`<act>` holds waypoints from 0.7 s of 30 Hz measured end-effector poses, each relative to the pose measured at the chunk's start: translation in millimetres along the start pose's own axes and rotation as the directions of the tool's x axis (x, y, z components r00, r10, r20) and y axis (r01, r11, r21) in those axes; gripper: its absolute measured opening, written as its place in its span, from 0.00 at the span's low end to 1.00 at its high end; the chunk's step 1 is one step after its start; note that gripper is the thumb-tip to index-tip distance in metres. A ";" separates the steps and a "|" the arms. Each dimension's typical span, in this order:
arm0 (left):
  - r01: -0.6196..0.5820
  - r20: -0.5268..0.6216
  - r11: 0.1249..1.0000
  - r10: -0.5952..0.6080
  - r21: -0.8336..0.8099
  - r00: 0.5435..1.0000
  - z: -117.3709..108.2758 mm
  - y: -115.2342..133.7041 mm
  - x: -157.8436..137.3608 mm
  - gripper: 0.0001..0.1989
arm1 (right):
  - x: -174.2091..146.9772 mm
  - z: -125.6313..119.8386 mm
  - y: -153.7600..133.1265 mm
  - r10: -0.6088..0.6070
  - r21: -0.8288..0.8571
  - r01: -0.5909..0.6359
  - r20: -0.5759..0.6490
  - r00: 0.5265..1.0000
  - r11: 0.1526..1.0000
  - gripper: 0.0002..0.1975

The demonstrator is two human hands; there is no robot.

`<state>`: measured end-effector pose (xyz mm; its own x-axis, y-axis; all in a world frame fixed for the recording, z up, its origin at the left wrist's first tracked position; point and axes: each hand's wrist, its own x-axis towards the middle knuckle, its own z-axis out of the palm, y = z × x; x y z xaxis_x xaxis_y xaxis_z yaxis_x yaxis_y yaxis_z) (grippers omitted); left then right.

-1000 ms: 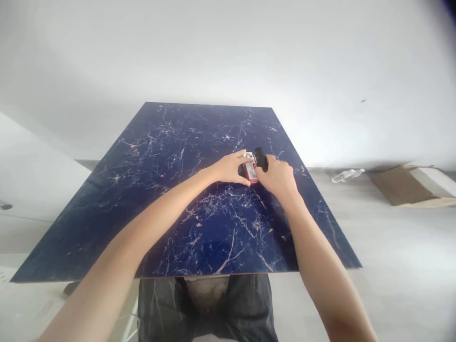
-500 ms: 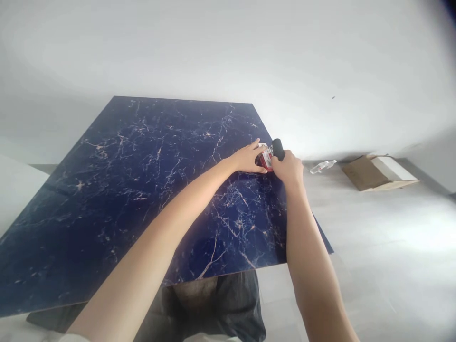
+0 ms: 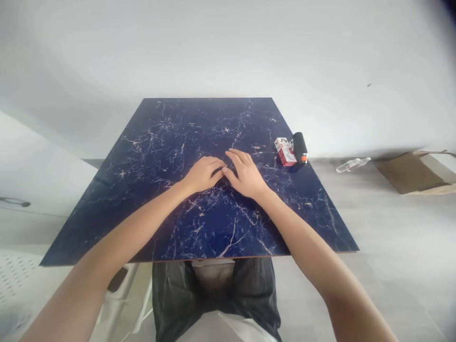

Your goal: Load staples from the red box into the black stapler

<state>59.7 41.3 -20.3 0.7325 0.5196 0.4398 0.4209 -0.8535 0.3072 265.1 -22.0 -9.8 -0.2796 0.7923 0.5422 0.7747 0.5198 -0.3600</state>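
Observation:
My left hand (image 3: pixel 204 175) rests over the middle of the dark blue marbled table (image 3: pixel 213 118), fingers loosely bent, thumb apart, nothing in it. Beside it is my right hand (image 3: pixel 245 175), empty too, with its fingers extended and its thumb spread. The tips of the two hands meet or nearly meet. A small red and white box (image 3: pixel 287 154) stands to the right of my right hand, apart from it. Close against the box lies a black cylindrical object (image 3: pixel 299 146) with an orange mark at its near end; its kind is unclear.
Along the far side runs a white wall (image 3: pixel 213 52). On the floor to the right lie a clear plastic bottle (image 3: pixel 352 164) and an open cardboard box (image 3: pixel 409 173). A cable end (image 3: pixel 24 204) shows at the left. My legs (image 3: pixel 171 294) are under the table's near edge.
Both hands have let go of the box and black object at the table's right side and come back to the middle. My view has shifted left.

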 end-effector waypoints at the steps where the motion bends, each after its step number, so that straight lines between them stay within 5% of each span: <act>1: -0.010 0.019 1.000 0.010 0.003 1.000 -4.9 1.7 -10.8 0.14 | -2.0 5.0 -8.0 -0.060 0.050 0.057 0.059 0.996 0.997 0.26; 6: -0.038 0.188 0.999 0.034 0.020 0.982 -14.3 20.0 -40.9 0.14 | -11.5 15.7 -26.9 -0.224 0.193 0.178 0.252 0.941 0.965 0.35; 13: -0.055 0.351 0.995 0.021 0.087 0.936 -23.4 30.0 -48.3 0.19 | -17.2 16.4 -26.8 -0.208 0.208 0.141 0.349 0.914 0.968 0.47; 18: -0.038 0.439 0.999 0.047 -0.031 0.897 -39.2 19.8 -48.3 0.42 | -17.4 14.8 -25.4 -0.166 0.203 0.075 0.481 0.861 0.976 0.56; 21: -0.008 0.416 0.999 0.026 -0.045 0.909 -43.2 17.1 -47.3 0.40 | -17.3 14.7 -24.9 -0.147 0.190 0.061 0.481 0.865 0.980 0.57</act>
<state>9.1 3.8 0.6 0.8994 0.4334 0.0567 0.3905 -0.8550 0.3413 242.3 -44.0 -21.3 -0.6282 0.7621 0.1569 0.6344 0.6184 -0.4637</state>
